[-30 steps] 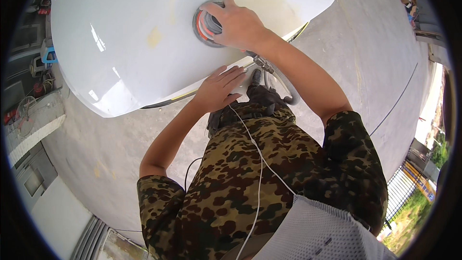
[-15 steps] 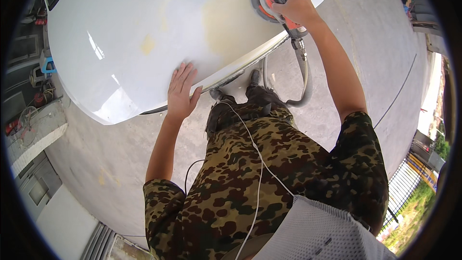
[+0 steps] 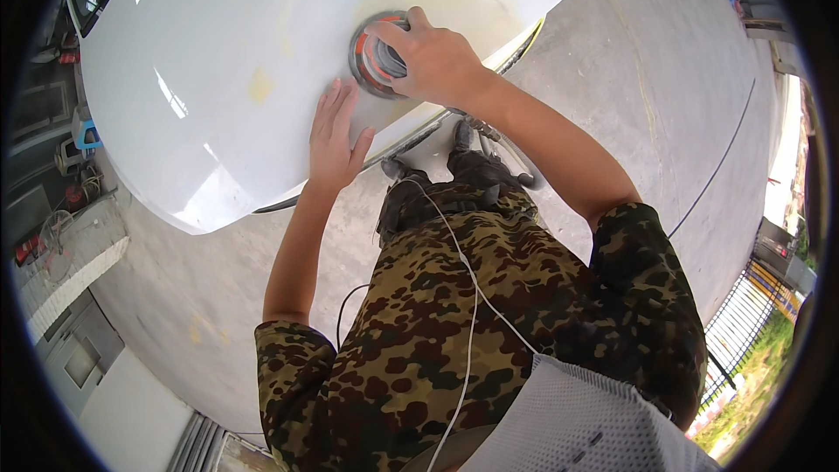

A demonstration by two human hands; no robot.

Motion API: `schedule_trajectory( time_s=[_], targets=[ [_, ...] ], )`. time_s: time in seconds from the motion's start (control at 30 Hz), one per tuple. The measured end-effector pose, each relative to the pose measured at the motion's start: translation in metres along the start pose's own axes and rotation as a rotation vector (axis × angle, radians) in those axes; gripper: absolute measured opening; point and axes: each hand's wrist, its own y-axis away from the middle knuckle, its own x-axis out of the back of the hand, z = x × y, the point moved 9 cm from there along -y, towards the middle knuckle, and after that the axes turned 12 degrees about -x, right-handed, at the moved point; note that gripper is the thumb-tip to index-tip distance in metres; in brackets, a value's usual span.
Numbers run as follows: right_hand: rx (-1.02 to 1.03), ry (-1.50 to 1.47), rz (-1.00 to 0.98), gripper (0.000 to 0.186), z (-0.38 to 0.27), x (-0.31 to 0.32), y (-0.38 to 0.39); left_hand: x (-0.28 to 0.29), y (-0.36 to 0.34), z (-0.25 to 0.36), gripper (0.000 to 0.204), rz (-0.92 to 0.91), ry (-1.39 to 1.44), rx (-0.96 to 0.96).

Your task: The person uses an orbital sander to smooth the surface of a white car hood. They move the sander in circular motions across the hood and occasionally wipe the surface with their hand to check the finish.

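The right grip (image 3: 439,63) clasps an orbital sander (image 3: 377,56) on the white car hood (image 3: 205,44); the left grip (image 3: 334,142) lies flat, released.

sander (image 3: 370,63) on panel (image 3: 210,61), under right hand (image 3: 443,65), left hand (image 3: 335,142) left of sander

Sander (image 3: 360,54): partly hidden behind the right hand (image 3: 440,64)
White panel (image 3: 227,52): cut off at top
Camouflage shirt (image 3: 411,332): runs off the lower edge
Left-side clutter (image 3: 77,197): too small to tell
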Motion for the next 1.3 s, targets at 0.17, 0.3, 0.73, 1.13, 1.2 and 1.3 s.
schedule_trajectory(
  time_s=[0.17,0.3,0.73,1.13,1.2,1.3],
  targets=[
    [-0.111,-0.022,0.005,0.079,0.046,0.014,0.008,-0.008,-0.004,-0.001,0.065,-0.112,-0.067,-0.013],
    [-0.312,-0.042,0.11,0.083,0.134,0.042,-0.002,-0.008,0.008,0.002,0.064,-0.172,-0.095,-0.018],
    [-0.122,-0.069,0.12,0.08,0.071,0.017,0.007,-0.003,0.002,-0.005,0.062,-0.003,0.088,-0.012],
    [-0.139,-0.034,0.16,0.079,0.087,0.021,0.017,-0.041,-0.074,-0.018,0.075,-0.188,-0.166,-0.059],
    [-0.24,-0.042,0.165,0.078,0.133,0.033,0.009,-0.065,-0.098,-0.009,0.079,-0.267,-0.265,-0.127],
    [-0.368,-0.072,0.214,0.081,0.2,0.048,-0.005,-0.104,-0.132,0.001,0.086,-0.387,-0.334,-0.189]
  ],
)
